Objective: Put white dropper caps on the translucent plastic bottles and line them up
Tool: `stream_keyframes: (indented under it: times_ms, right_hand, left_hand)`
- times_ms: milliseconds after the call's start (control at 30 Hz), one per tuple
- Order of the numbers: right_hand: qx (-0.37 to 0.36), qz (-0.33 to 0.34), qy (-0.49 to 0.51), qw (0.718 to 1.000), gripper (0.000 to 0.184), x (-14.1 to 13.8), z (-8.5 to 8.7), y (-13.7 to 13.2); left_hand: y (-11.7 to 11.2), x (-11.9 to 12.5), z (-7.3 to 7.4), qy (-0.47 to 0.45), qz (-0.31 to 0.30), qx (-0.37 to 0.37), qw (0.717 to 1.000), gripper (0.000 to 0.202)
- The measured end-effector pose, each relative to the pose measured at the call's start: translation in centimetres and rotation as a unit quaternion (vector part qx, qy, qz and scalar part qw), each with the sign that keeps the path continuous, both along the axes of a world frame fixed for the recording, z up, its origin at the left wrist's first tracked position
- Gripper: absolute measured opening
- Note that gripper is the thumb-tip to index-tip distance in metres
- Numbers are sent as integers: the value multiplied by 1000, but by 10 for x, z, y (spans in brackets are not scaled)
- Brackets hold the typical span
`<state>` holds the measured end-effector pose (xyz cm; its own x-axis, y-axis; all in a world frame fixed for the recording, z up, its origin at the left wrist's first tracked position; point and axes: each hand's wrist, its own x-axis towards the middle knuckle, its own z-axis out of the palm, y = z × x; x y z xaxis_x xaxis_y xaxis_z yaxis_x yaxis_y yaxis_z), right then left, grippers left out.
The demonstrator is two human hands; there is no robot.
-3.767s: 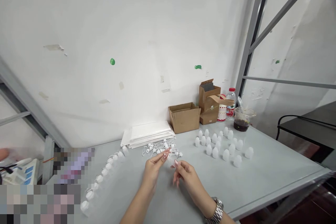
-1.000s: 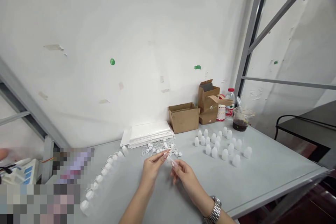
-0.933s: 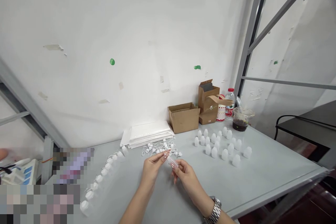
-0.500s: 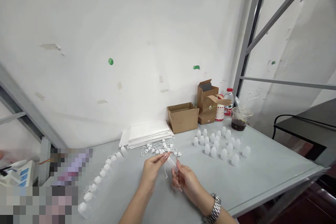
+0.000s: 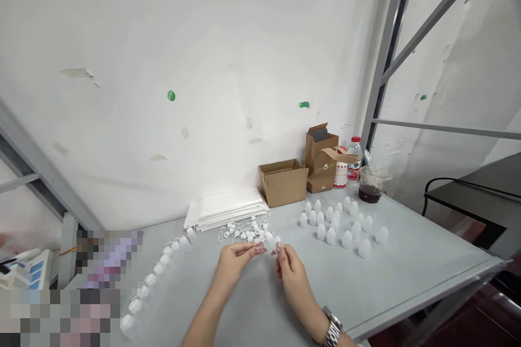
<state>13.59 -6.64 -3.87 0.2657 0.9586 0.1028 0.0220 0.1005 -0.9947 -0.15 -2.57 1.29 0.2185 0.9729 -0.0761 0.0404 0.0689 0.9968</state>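
My right hand (image 5: 293, 274) pinches a small translucent plastic bottle (image 5: 270, 241) between its fingertips, just in front of a tangled pile of white caps with thin loops (image 5: 246, 233). My left hand (image 5: 238, 263) is close by, its fingertips closed and pointing at the bottle. Whether they hold something small is too hard to tell. A metal wristwatch (image 5: 334, 331) sits on my right wrist.
A line of white capped bottles (image 5: 158, 268) lies at left on the grey table (image 5: 407, 276). Several upright bottles (image 5: 337, 225) stand at right. Behind are stacked white sheets (image 5: 228, 209), a cardboard box (image 5: 283, 183), a paper bag (image 5: 321, 162) and a cup of dark liquid (image 5: 370, 184).
My right hand has moved up and toward the cap pile, and the bottle now sits closer to my left fingertips. The view has shifted slightly.
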Motion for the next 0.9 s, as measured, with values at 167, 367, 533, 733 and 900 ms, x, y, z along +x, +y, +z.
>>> stream_keyframes:
  times_ms: [167,367,533,733,900]
  right_hand:
    - [1,5,-21,1000,35,0,3,-1]
    - [41,76,-110,990,28,-4,6,-7]
    - [47,54,-149,986,29,-4,6,-9]
    - [36,45,-183,981,29,-4,8,-10]
    - [37,45,-191,980,29,-4,6,-10]
  left_hand:
    - [4,-4,-5,-123,99,-11,987,33]
    - [9,-2,-10,-305,133,-92,938,20]
    - [5,2,-6,-299,85,-112,944,20]
    - [4,2,-6,-277,73,-103,953,21]
    - [5,1,-6,-260,68,-86,960,28]
